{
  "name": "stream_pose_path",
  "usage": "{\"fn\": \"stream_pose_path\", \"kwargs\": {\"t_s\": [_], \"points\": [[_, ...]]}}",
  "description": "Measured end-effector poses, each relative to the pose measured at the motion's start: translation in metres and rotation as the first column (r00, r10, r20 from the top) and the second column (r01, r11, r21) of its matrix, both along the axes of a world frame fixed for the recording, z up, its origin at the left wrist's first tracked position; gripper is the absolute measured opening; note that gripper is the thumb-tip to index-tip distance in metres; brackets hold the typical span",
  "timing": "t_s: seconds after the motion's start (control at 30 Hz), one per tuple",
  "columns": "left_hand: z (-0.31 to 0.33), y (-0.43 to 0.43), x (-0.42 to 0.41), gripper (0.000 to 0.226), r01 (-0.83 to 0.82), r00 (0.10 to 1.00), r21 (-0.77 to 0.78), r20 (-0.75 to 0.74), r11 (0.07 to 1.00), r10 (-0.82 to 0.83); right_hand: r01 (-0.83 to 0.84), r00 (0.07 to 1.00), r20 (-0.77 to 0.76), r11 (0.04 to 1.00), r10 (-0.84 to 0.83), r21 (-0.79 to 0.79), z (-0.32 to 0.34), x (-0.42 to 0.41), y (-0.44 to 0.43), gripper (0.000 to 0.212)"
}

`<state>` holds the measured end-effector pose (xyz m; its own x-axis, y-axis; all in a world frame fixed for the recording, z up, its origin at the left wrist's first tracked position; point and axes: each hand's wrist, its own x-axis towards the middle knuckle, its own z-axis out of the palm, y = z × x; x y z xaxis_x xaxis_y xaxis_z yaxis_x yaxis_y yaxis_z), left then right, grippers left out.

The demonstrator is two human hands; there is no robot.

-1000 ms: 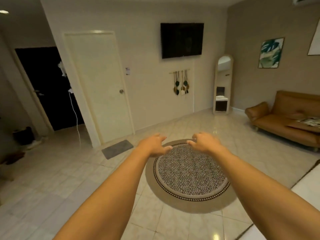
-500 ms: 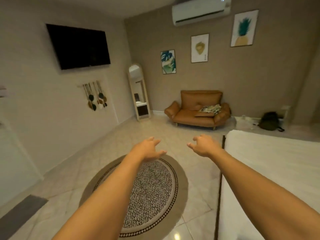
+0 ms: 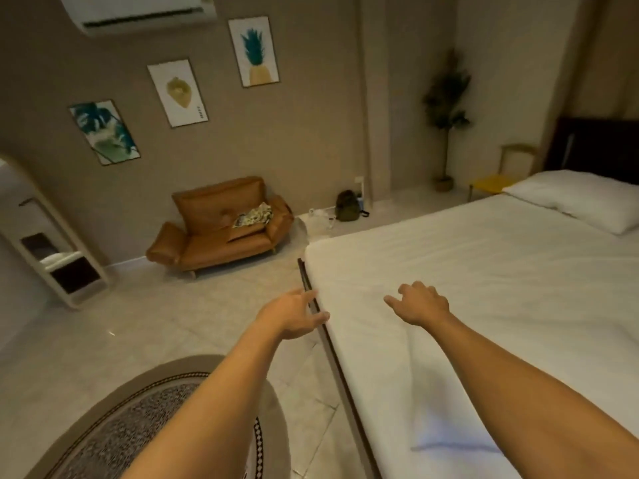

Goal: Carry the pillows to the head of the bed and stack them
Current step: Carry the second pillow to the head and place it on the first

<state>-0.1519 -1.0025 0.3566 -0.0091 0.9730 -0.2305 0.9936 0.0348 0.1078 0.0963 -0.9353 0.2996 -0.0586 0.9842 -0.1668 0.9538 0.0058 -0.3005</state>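
Observation:
A white pillow (image 3: 574, 198) lies flat at the head of the bed (image 3: 484, 288), at the far right, against a dark headboard (image 3: 594, 146). The bed has a white sheet and fills the right half of the view. My left hand (image 3: 294, 316) is stretched out over the floor just beside the bed's foot corner, fingers apart, holding nothing. My right hand (image 3: 420, 304) hovers over the sheet near the foot end, fingers loosely curled and empty. No other white pillow shows.
A brown leather sofa (image 3: 221, 226) with a patterned cushion (image 3: 254, 216) stands by the far wall. A round patterned rug (image 3: 114, 430) covers the floor at lower left. A standing mirror (image 3: 52, 243) is at left. A dark backpack (image 3: 347, 210), potted plant (image 3: 446, 115) and yellow chair (image 3: 498, 179) stand beyond the bed.
My view has swung right, from the door and TV wall to the sofa and then the bed. Both empty hands stay stretched ahead and now reach over the bed's foot end.

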Motion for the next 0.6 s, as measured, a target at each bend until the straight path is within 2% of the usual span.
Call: {"fn": "stream_pose_path", "kwargs": {"t_s": [0.2, 0.33, 0.43, 0.6], "points": [[-0.022, 0.095, 0.036, 0.079, 0.242, 0.970, -0.040, 0.008, 0.969, -0.242, 0.240, 0.970, -0.013, 0.969, -0.241, -0.065, -0.026, 0.040, 0.022, 0.066], [-0.039, 0.151, 0.072, 0.077, 0.412, 0.911, -0.060, 0.036, 0.909, -0.411, 0.422, 0.905, -0.026, 0.903, -0.425, -0.085, -0.043, 0.071, 0.028, 0.066], [-0.055, 0.189, 0.101, 0.077, 0.541, 0.841, -0.076, 0.056, 0.837, -0.538, 0.571, 0.816, -0.033, 0.814, -0.577, -0.107, -0.055, 0.092, 0.022, 0.065], [-0.074, 0.238, 0.138, 0.078, 0.697, 0.717, -0.110, 0.093, 0.708, -0.691, 0.775, 0.608, -0.067, 0.609, -0.791, -0.167, -0.076, 0.107, 0.006, 0.068]]}}
